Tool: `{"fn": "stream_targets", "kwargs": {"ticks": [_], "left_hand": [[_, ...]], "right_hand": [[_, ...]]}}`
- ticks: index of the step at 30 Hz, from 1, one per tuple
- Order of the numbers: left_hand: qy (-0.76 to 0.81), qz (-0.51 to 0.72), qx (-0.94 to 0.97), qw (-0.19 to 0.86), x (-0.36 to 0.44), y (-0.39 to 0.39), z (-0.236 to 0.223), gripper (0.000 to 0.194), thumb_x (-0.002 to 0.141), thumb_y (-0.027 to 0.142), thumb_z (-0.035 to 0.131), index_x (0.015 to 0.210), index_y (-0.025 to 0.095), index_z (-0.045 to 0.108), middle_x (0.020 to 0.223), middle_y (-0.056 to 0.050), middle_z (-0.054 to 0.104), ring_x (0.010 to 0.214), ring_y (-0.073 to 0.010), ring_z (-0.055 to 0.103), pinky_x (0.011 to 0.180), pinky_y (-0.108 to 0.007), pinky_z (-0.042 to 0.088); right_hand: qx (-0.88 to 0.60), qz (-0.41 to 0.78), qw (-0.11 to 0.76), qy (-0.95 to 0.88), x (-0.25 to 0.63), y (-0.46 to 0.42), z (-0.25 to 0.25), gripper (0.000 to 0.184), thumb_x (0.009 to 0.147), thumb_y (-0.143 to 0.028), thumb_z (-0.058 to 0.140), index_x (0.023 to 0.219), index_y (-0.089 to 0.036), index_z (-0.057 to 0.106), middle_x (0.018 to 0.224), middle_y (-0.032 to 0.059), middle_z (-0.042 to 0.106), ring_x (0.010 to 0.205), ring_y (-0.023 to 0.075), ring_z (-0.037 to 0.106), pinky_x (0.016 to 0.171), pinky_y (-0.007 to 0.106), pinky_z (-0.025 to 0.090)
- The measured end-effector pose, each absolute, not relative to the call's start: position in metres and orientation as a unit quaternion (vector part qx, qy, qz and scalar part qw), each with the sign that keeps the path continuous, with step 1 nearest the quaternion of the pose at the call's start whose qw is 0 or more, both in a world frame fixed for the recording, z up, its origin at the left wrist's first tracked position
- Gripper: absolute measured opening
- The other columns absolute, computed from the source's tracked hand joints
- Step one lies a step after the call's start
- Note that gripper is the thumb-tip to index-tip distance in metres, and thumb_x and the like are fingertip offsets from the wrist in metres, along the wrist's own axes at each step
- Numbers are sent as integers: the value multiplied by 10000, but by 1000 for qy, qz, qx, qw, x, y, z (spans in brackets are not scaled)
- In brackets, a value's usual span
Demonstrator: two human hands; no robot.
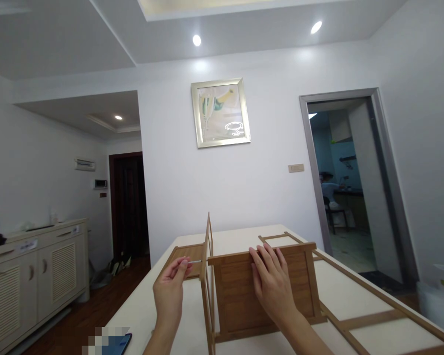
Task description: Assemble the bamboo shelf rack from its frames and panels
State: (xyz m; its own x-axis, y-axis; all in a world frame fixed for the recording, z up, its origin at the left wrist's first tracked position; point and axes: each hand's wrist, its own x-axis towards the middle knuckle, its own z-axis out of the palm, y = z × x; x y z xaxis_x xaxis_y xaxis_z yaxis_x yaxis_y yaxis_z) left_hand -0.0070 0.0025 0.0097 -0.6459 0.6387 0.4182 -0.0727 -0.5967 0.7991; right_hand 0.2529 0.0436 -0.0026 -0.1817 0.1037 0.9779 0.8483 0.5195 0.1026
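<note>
My left hand (173,282) is closed in a pinch on a thin silver metal rod (195,262), whose far end points at the upright wooden frame (208,291). The rod's exact kind is too small to tell. My right hand (272,276) grips a brown slatted wooden panel (237,296) near its top edge, fingers laid over its face. This panel stands on its long edge, its left end against the upright frame. Behind my left hand, another wooden panel (185,250) lies flat on the white table (185,325).
A long wooden frame (373,320) lies across the table's right side. At the near left is a phone (120,343), partly pixelated. A white cabinet (59,268) stands left. Through the doorway on the right, a person (331,190) sits in another room.
</note>
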Motion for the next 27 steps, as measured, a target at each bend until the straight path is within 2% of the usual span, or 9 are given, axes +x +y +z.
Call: {"fn": "stream_targets", "kwargs": {"ticks": [3, 5, 8, 11, 13, 19, 24, 27], "left_hand": [[385, 821, 367, 210, -5, 2, 13, 471, 684, 396, 808, 1078, 165, 691, 949, -92, 762, 889, -223, 729, 871, -400, 591], [393, 820, 370, 192, -5, 1, 13, 448, 678, 418, 802, 1037, 164, 716, 954, -84, 761, 885, -216, 726, 859, -377, 593], [437, 805, 377, 136, -7, 1, 10, 433, 660, 472, 789, 956, 158, 755, 947, -70, 761, 790, -191, 714, 784, -329, 598], [480, 781, 385, 104, -9, -1, 6, 484, 678, 512, 760, 1005, 156, 757, 844, -55, 759, 685, -175, 687, 699, -316, 589], [484, 780, 379, 119, -9, -4, 5, 496, 687, 526, 747, 1008, 148, 758, 808, -57, 761, 695, -191, 699, 722, -336, 591], [455, 789, 366, 193, -5, -10, 9, 438, 685, 480, 768, 965, 144, 764, 887, -85, 773, 842, -242, 731, 863, -405, 582], [396, 805, 362, 251, -5, -7, 6, 506, 655, 409, 812, 1078, 148, 716, 907, -86, 770, 845, -222, 730, 846, -372, 584], [406, 801, 365, 245, -8, -3, 2, 475, 637, 422, 819, 1012, 143, 739, 888, -88, 765, 818, -212, 720, 801, -339, 584]], "right_hand": [[-347, -349, 536, -686, 252, 45, -4, 433, 907, -139, 493, 1334, -199, 528, 1315, 91, 601, 1318, 273, 451, 1131, 533, 311], [-346, -350, 536, -685, 252, 45, -4, 432, 909, -141, 485, 1336, -196, 527, 1314, 92, 602, 1317, 274, 450, 1132, 534, 307], [-346, -352, 538, -683, 252, 46, -5, 437, 910, -151, 485, 1343, -194, 522, 1310, 91, 604, 1311, 273, 456, 1136, 531, 302], [-346, -355, 538, -683, 252, 47, -5, 440, 911, -150, 486, 1347, -198, 519, 1315, 88, 602, 1311, 274, 459, 1137, 528, 302], [-344, -355, 537, -684, 252, 48, -5, 448, 913, -150, 483, 1358, -200, 510, 1319, 88, 600, 1313, 277, 458, 1135, 531, 304], [-335, -356, 545, -681, 253, 50, -6, 477, 917, -165, 486, 1391, -211, 477, 1305, 92, 607, 1309, 277, 466, 1127, 532, 315], [-333, -355, 542, -685, 253, 51, -6, 458, 920, -169, 488, 1377, -200, 491, 1302, 98, 606, 1307, 277, 466, 1127, 528, 312], [-337, -351, 541, -686, 253, 52, -6, 453, 921, -170, 484, 1372, -205, 496, 1301, 96, 606, 1308, 274, 464, 1131, 524, 307]]}}
